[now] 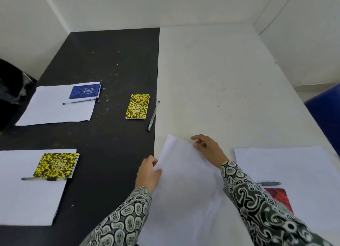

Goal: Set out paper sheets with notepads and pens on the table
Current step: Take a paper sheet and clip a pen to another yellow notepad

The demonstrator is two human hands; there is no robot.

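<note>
Gripping a plain white paper sheet (184, 174) by its edges, the left hand (148, 172) and right hand (207, 147) hold it over the table's (211, 80) near edge; next, probably, laying it flat beside the loose yellow-speckled notepad (137, 106) and clear pen (153, 116).

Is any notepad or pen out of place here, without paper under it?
Yes. One yellow notepad and the pen beside it lie directly on the bare dark table. The other three notepads rest on paper sheets. Both hands hold another sheet.
</note>
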